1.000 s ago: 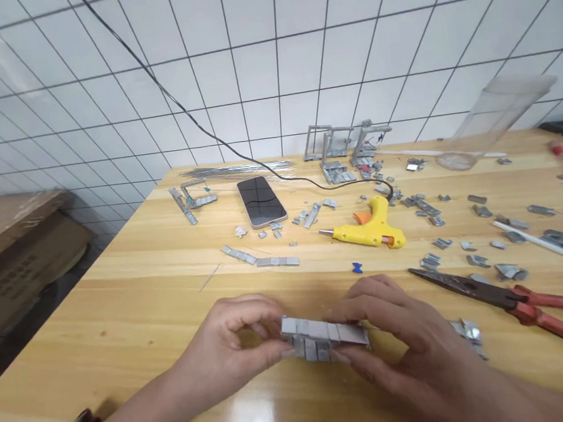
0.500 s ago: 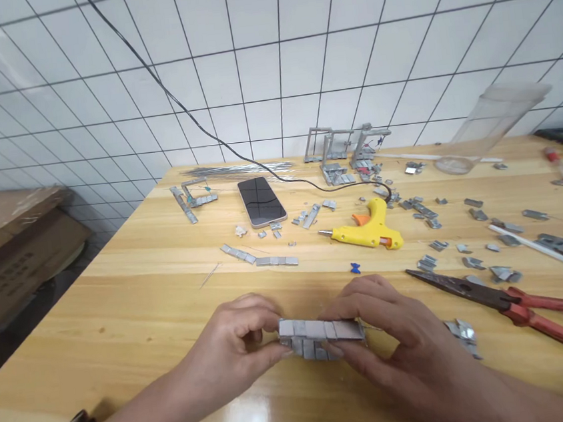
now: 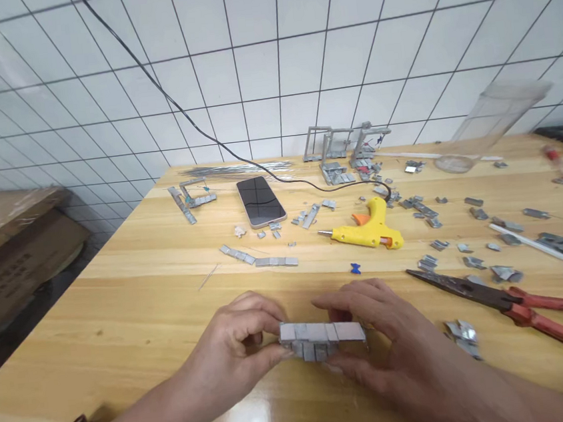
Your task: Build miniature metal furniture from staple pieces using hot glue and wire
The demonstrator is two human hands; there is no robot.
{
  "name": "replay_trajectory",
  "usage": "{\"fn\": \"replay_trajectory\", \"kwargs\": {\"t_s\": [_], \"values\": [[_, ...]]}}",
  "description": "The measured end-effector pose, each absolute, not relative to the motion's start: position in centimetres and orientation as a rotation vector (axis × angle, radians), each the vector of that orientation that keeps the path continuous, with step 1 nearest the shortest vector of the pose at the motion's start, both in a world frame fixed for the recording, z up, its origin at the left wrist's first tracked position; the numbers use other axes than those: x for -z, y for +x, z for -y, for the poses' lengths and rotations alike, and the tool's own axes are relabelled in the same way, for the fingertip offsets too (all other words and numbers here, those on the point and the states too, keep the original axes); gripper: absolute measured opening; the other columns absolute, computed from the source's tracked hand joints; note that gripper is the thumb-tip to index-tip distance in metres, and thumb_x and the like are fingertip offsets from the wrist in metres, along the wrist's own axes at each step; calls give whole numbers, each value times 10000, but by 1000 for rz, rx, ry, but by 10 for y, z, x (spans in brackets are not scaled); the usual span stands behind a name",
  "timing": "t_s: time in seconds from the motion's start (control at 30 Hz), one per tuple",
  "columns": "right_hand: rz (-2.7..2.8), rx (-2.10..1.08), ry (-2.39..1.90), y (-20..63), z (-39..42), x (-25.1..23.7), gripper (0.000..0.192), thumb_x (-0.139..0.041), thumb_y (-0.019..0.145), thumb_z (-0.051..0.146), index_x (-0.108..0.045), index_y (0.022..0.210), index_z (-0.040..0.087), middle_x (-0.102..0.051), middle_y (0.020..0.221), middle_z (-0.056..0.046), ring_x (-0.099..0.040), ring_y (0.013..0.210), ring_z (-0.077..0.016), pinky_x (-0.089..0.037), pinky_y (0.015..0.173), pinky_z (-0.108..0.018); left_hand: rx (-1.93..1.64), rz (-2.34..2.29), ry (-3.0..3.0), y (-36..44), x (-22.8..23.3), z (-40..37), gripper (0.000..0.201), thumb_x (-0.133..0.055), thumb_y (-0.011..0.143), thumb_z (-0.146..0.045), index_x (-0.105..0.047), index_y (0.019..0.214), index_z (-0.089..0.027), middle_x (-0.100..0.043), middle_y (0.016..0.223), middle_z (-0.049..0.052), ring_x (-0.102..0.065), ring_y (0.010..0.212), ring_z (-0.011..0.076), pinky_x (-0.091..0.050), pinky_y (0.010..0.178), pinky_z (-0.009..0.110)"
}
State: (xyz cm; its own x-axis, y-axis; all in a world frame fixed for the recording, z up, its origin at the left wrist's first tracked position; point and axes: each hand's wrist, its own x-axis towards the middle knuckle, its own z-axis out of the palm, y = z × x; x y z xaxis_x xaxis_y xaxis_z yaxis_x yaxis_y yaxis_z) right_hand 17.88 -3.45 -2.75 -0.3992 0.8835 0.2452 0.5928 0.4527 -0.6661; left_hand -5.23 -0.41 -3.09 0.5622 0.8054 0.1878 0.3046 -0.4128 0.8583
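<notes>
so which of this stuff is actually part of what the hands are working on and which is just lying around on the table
In hand:
- grey metal block piece, held at its two ends
- left hand
- right hand

Lying about:
- yellow glue gun
- red-handled pliers
- phone, face up
- strip of metal segments
- scattered metal bits
- small metal frames at the wall
- clear plastic cup, tipped over

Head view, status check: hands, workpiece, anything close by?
Left hand and right hand both pinching the grey metal block piece, low over the wooden table. Red-handled pliers lie right of the hands, apart. Yellow glue gun farther back.
</notes>
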Motion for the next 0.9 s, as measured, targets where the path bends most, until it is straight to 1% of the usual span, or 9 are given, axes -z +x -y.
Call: {"fn": "replay_trajectory", "kwargs": {"t_s": [0.07,0.2,0.27,0.33,0.5,0.7,0.83,0.9], "values": [[2179,-654,-1241,179,33,27,406,-706,725,125,-585,1095,241,-670,978,-26,-579,915,-230,-438,797,-402,-775,-888,1965,-53,31,4,24,-677,788,-142,-677,764,-144,-663,858,84,-615,770,186,-505,674,277],[2294,-696,-1309,176,31,26,217,-740,701,168,-649,885,239,-656,859,-6,-568,820,-224,-404,726,-376,-750,-918,1943,-52,32,5,43,-678,795,-152,-671,754,-143,-649,859,79,-601,758,179,-471,592,240],[2327,-660,-1324,174,31,28,133,-727,723,186,-653,829,218,-641,819,-15,-553,791,-221,-387,699,-362,-741,-925,1946,-52,33,5,44,-679,795,-146,-674,751,-144,-644,854,75,-594,740,170,-442,552,222],[2337,-577,-1310,173,32,31,89,-718,734,184,-651,792,200,-628,793,-27,-538,766,-219,-370,677,-350,-743,-935,1942,-53,35,4,58,-680,791,-140,-668,735,-146,-640,859,74,-583,716,160,-424,532,215],[2327,-459,-1269,171,32,41,131,-747,705,179,-623,743,197,-604,765,-22,-516,737,-210,-346,653,-329,-743,-950,1876,-55,38,4,108,-687,775,-132,-645,677,-150,-631,853,63,-592,723,160,-442,551,215],[2315,-537,-1302,171,31,40,97,-722,723,172,-633,748,199,-612,774,-16,-524,748,-205,-356,667,-336,-711,-959,1825,-55,38,2,29,-713,757,-159,-709,733,-142,-629,830,52,-567,641,127,-415,504,196],[2350,-584,-1325,171,31,38,68,-713,738,191,-648,752,199,-610,777,-22,-520,767,-215,-357,675,-348,-681,-1001,1692,-55,35,1,74,-727,738,-201,-723,735,-127,-627,828,63,-604,723,174,-467,594,242],[2363,-582,-1323,171,32,38,64,-710,744,194,-646,750,198,-609,777,-23,-516,763,-215,-356,673,-349,-670,-1002,1652,-55,32,-1,94,-729,732,-215,-719,730,-121,-627,821,64,-605,729,182,-480,632,264]]}}
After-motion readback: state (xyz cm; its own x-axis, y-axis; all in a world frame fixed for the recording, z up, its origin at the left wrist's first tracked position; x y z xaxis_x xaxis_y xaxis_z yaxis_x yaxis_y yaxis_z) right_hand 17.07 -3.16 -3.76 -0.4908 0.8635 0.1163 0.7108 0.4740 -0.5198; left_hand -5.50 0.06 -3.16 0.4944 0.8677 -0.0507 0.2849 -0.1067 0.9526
